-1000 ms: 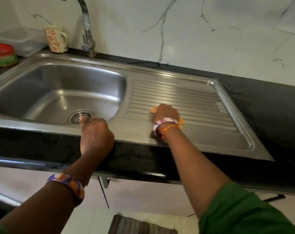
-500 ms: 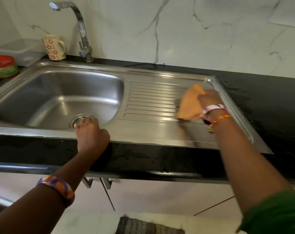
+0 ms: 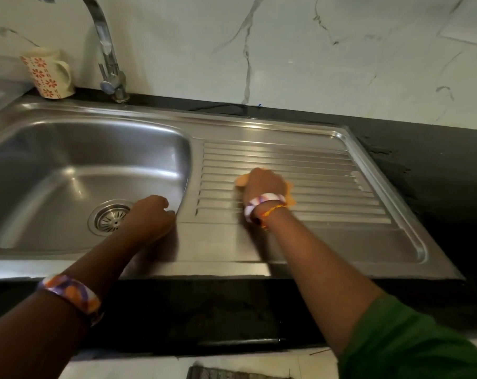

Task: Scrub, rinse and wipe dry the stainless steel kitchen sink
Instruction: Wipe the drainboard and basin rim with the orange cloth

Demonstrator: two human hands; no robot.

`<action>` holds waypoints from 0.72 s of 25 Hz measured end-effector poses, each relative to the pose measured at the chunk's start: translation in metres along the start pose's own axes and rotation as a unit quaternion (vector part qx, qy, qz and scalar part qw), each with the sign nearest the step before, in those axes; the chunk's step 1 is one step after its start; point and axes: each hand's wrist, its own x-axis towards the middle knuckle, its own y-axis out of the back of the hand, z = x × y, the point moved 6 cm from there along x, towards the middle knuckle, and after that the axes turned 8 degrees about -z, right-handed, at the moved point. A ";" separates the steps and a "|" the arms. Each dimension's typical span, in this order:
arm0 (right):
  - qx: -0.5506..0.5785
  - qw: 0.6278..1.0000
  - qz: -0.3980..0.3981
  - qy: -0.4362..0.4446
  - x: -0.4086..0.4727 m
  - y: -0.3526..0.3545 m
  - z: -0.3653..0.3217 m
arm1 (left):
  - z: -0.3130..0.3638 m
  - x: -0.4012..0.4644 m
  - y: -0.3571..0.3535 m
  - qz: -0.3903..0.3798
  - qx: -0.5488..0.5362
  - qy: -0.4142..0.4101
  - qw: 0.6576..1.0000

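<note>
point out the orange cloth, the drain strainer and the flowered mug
orange cloth (image 3: 240, 180): head view, edge showing left of the right hand
drain strainer (image 3: 112, 218): head view, slotted centre
flowered mug (image 3: 44, 75): head view, patterned side

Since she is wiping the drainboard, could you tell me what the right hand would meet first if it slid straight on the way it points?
The right hand with the cloth points toward the wall. Only ribs lie ahead, then likely the sink's raised back rim.
</note>
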 end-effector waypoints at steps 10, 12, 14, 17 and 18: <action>0.275 0.954 0.120 0.024 0.044 0.086 0.063 | 0.041 0.057 0.005 -0.045 0.012 -0.031 0.998; 0.173 0.966 0.187 -0.053 0.053 0.115 0.114 | 0.047 0.065 0.002 -0.051 0.032 -0.039 0.997; 0.064 0.971 0.196 -0.125 0.066 0.126 0.150 | 0.047 0.071 0.001 -0.056 0.046 -0.019 0.997; -0.022 0.983 0.084 -0.161 0.083 0.101 0.163 | 0.052 0.075 0.002 -0.066 0.107 -0.010 0.992; -0.033 0.987 0.028 -0.152 0.085 0.087 0.154 | 0.052 0.077 0.002 -0.064 0.117 -0.012 0.991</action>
